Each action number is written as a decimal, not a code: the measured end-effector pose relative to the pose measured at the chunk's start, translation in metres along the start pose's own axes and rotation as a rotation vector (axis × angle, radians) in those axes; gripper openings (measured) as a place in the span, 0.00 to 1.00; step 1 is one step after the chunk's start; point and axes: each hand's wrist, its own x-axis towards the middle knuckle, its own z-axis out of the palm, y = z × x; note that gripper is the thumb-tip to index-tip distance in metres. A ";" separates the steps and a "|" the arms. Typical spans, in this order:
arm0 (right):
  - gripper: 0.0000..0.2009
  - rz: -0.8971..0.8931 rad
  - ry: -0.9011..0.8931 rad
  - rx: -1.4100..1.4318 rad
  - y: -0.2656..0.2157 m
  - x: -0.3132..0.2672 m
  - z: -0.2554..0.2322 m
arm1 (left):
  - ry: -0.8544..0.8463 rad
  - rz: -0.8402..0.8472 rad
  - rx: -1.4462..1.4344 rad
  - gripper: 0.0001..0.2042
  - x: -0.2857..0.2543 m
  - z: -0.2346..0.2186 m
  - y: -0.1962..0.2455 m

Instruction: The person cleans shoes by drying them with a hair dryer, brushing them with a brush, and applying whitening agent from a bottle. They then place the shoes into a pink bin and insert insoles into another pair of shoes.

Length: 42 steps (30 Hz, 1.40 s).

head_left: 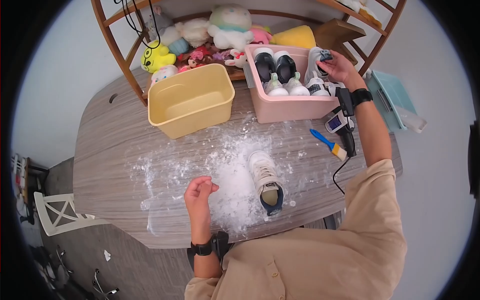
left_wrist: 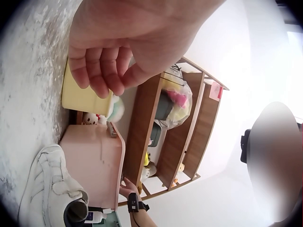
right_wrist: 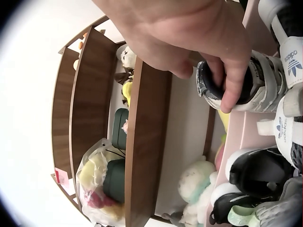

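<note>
At the pink bin's (head_left: pixel 292 111) back right corner, my right hand (head_left: pixel 340 67) grips a grey-and-white sneaker (head_left: pixel 314 61) by its heel collar. The right wrist view shows fingers reaching into the dark opening of that sneaker (right_wrist: pixel 267 85). Other shoes fill the bin, among them a black-and-white pair (head_left: pixel 286 69) and white Adidas sneakers (right_wrist: pixel 291 61). Over the powdery table my left hand (head_left: pixel 199 192) hangs with loosely curled fingers and holds nothing. To its right, a white sneaker (head_left: pixel 262 170) with a dark blue heel lies on the table.
A yellow bin (head_left: pixel 180 125) stands left of the pink one. White powder (head_left: pixel 232 185) covers the table's middle. A blue-handled brush (head_left: pixel 327 142), a white bottle (head_left: pixel 336 122) and a black corded tool (head_left: pixel 346 132) lie at the right. Behind is a wooden shelf with plush toys (head_left: pixel 230 25).
</note>
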 end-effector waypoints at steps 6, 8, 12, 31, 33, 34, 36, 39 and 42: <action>0.18 0.019 0.092 -0.067 0.012 0.005 0.005 | 0.028 -0.001 0.024 0.06 -0.003 -0.001 0.003; 0.18 0.035 0.110 -0.108 0.015 0.007 0.005 | 0.027 0.001 0.016 0.06 -0.003 -0.002 0.003; 0.17 0.054 0.110 -0.192 0.019 0.015 0.001 | 0.028 -0.001 0.015 0.06 -0.003 -0.001 0.003; 0.12 -0.020 0.014 -0.172 0.020 0.010 0.030 | 0.024 -0.006 0.000 0.06 -0.006 -0.001 0.000; 0.11 -0.035 0.020 -0.188 0.025 0.001 0.039 | 0.023 -0.003 0.000 0.06 -0.006 -0.001 0.000; 0.11 -0.042 0.021 -0.197 0.027 -0.002 0.043 | 0.025 0.000 -0.001 0.06 -0.007 -0.002 0.001; 0.10 -0.035 0.026 -0.203 0.027 0.000 0.043 | 0.030 0.004 -0.005 0.06 -0.009 -0.002 0.002; 0.09 0.076 0.001 -0.240 0.021 0.011 0.031 | 0.036 -0.003 -0.002 0.06 -0.009 -0.002 0.003; 0.09 0.182 -0.016 -0.277 0.020 0.024 0.017 | 0.035 -0.008 0.008 0.06 -0.010 0.000 0.004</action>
